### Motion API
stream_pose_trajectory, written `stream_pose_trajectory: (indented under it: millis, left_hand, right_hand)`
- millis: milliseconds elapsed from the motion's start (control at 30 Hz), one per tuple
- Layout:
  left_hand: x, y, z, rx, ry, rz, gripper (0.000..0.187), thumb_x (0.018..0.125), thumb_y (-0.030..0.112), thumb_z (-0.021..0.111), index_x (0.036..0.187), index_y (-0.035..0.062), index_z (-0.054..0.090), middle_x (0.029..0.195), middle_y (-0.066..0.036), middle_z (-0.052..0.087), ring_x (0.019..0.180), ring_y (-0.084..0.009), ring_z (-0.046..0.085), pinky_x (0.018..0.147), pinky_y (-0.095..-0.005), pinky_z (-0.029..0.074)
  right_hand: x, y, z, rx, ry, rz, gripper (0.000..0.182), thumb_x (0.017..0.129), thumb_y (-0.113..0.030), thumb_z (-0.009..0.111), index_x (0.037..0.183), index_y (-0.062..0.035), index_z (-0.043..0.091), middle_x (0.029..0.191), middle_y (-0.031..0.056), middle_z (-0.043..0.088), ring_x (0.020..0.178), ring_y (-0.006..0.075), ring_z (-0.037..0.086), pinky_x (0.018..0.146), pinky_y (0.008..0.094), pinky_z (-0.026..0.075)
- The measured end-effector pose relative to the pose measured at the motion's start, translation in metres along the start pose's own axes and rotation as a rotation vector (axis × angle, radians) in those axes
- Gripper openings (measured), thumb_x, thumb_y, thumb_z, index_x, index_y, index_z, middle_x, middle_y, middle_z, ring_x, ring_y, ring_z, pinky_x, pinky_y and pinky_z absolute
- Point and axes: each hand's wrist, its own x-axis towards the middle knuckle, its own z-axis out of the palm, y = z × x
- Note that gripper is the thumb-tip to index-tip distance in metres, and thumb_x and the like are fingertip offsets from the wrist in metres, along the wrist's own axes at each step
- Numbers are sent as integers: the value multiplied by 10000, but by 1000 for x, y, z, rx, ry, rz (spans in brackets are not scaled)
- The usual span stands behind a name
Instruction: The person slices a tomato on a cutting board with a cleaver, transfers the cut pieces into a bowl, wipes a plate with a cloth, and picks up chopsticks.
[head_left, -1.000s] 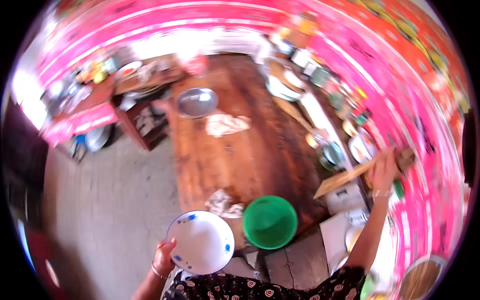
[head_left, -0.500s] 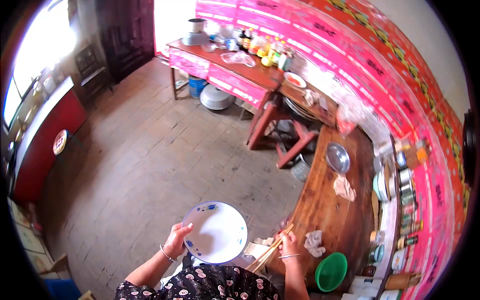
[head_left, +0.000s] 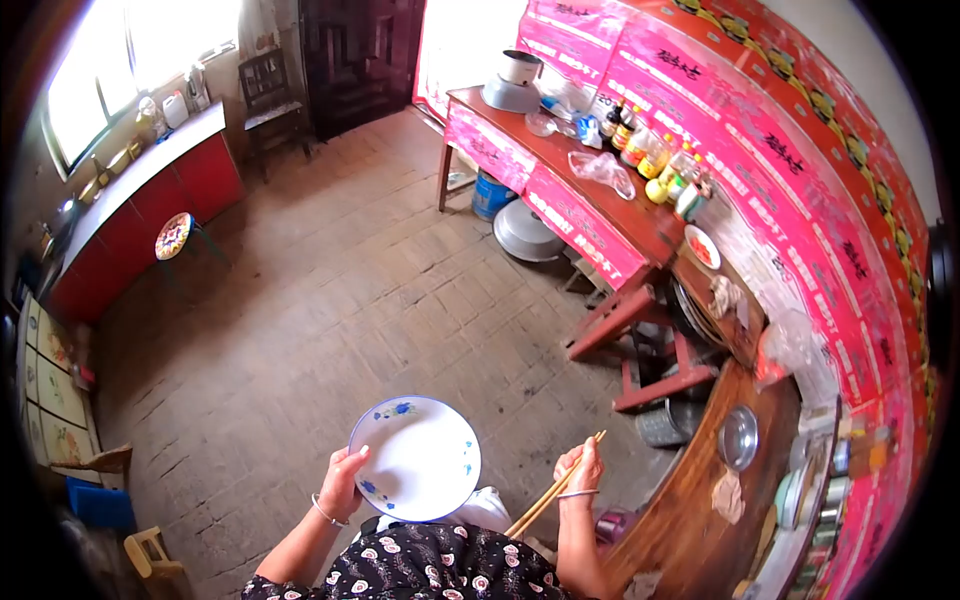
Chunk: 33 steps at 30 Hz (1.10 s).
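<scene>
My left hand [head_left: 341,487] grips the left rim of a white plate [head_left: 420,460] with a blue edge and blue flower sprays. The thumb lies over the rim, and the other fingers are hidden underneath. The plate is tipped so that its inner face shows, with no food on it. In my right hand [head_left: 579,469] is a pair of wooden chopsticks [head_left: 540,508], slanting from upper right to lower left in front of my patterned shirt. Both hands are over the floor, left of the wooden counter.
The wooden counter [head_left: 668,530] curves along the right, bearing a metal bowl [head_left: 739,437] and a crumpled cloth [head_left: 728,497]. Farther back, a red table [head_left: 640,222] holds several bottles and a pot [head_left: 520,68]. A round stool [head_left: 174,236] stands left, by a red cabinet [head_left: 150,225].
The view has swung left, so the room's contents sit farther right and the green bowl is out of sight. My hands still hold the plate and chopsticks, now farther from the counter.
</scene>
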Motion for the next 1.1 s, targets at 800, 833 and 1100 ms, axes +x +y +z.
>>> stream_pose_trajectory:
  millis: [800,833,1100]
  left_hand:
    - [371,226,-1,-177,233,169,277,838,189,566,1014,-25,591,857,-83,643,707,-178,627,635,-298,518]
    - [391,242,-1,-171,226,165,273,839,188,565,1011,-22,591,858,-81,642,708,-176,625,637,-298,517]
    - [532,344,5,-165,229,160,262,843,186,559,1000,-21,592,856,-88,640,713,-189,625,651,-314,518]
  right_hand:
    - [349,-27,451,205,-572,174,234,947,-128,422,1160,-55,487,692,18,470,473,73,370,378,207,327]
    - [358,-33,476,209,-550,158,244,944,-123,424,1170,-55,486,685,16,464,469,74,366,374,210,327]
    - [429,-12,583,238,-577,284,163,952,-254,459,951,-107,530,595,-23,372,427,87,318,338,233,279]
